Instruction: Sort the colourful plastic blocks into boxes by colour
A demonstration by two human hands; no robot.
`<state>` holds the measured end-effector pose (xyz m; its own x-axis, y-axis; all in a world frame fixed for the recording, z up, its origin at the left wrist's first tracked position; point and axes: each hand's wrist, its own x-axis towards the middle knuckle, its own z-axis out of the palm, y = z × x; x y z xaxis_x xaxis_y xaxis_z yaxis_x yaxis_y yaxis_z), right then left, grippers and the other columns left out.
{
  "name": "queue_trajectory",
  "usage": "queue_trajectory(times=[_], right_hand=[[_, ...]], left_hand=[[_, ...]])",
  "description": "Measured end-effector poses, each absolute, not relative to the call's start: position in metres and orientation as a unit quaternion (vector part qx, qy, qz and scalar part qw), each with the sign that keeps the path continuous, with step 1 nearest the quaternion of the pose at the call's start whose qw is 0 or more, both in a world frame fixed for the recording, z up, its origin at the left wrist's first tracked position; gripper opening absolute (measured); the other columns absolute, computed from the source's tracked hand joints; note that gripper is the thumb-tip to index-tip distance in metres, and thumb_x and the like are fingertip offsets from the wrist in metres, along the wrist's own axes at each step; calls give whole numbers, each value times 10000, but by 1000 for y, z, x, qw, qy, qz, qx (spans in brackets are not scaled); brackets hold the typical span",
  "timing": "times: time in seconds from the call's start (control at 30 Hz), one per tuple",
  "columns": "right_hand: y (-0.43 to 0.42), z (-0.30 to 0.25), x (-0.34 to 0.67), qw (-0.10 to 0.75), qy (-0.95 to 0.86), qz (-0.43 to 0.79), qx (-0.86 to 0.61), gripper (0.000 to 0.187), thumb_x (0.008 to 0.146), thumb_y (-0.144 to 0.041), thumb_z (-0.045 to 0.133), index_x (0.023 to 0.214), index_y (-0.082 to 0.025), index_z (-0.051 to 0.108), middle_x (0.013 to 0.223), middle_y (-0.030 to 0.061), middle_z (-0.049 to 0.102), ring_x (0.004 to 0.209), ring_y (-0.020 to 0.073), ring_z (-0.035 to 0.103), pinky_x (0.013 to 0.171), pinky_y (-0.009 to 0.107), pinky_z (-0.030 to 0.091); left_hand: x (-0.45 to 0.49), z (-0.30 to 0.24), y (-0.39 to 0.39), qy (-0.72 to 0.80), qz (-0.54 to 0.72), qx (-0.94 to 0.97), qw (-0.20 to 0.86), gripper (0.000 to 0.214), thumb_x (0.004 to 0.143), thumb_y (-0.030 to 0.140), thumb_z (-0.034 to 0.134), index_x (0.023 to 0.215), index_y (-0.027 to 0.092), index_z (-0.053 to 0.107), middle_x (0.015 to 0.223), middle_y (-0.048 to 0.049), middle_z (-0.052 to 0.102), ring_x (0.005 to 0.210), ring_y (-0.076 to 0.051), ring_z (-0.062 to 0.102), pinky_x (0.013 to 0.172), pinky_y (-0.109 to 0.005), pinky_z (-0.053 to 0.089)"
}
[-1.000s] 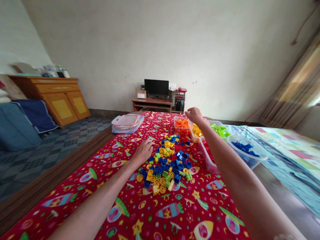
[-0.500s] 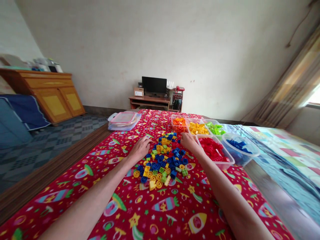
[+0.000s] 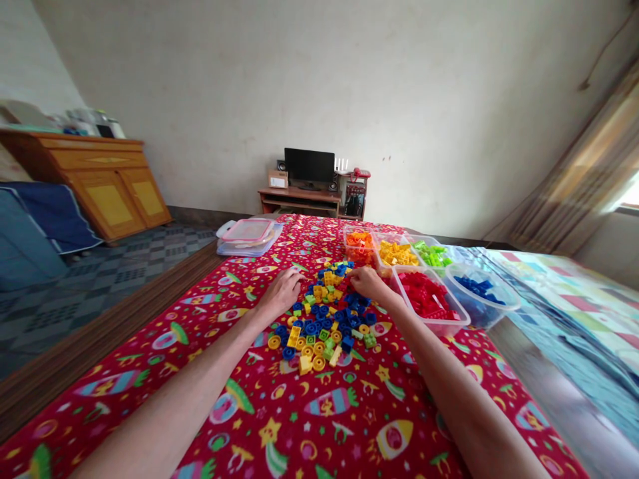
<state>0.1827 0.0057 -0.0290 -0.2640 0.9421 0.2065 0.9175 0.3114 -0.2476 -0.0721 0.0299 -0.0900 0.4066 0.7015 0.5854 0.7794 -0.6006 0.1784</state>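
Observation:
A loose pile of building blocks [image 3: 324, 326] in blue, yellow, green and a little red lies on a red patterned cloth [image 3: 279, 416]. My left hand [image 3: 283, 290] rests on the cloth at the pile's left edge, its fingers loosely bent and apart, with nothing visible in them. On the other side, my right hand [image 3: 368, 283] reaches to the pile's upper right, fingers curled together and pointing down among the blocks. Whatever they grip is hidden. Close to its right stands a clear tub of red blocks [image 3: 428, 296].
More clear tubs hold orange blocks [image 3: 359, 245], yellow blocks [image 3: 398, 253], green blocks [image 3: 432, 253] and blue blocks [image 3: 479, 289]. Stacked lids [image 3: 249, 234] lie at the far left of the cloth. Beyond the table stands a desk with a monitor [image 3: 309, 166].
My right hand has shifted left and slightly down, from beside the orange tub to the pile's edge. My left hand has barely moved. The view has tilted slightly.

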Motion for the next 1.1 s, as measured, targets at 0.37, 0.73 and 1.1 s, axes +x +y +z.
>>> queue_trajectory(times=[0.37, 0.73, 1.1], right_hand=[[-16, -5, 184, 277, -737, 77, -611, 233, 806, -182, 505, 862, -133, 725, 795, 58, 709, 711, 144, 613, 641, 212, 394], [-21, 3, 189, 313, -708, 169, -610, 238, 848, -195, 437, 771, -143, 656, 668, 23, 659, 607, 132, 603, 600, 213, 437], [-23, -17, 199, 88, -844, -20, -529, 443, 767, 9, 420, 1116, -133, 655, 1109, 126, 659, 1066, 193, 573, 940, 282, 418]], left_hand=[[-74, -93, 34, -440, -315, -838, 72, 253, 843, 121, 422, 945, 179, 646, 973, -71, 612, 916, -203, 579, 862, -341, 495], [-73, -89, 32, -448, -300, -839, 68, 265, 842, 140, 417, 960, 178, 652, 989, -80, 617, 941, -217, 582, 888, -365, 495], [-73, -95, 36, -435, -326, -836, 73, 285, 853, 139, 401, 976, 187, 654, 985, -76, 628, 929, -207, 582, 883, -357, 496]])
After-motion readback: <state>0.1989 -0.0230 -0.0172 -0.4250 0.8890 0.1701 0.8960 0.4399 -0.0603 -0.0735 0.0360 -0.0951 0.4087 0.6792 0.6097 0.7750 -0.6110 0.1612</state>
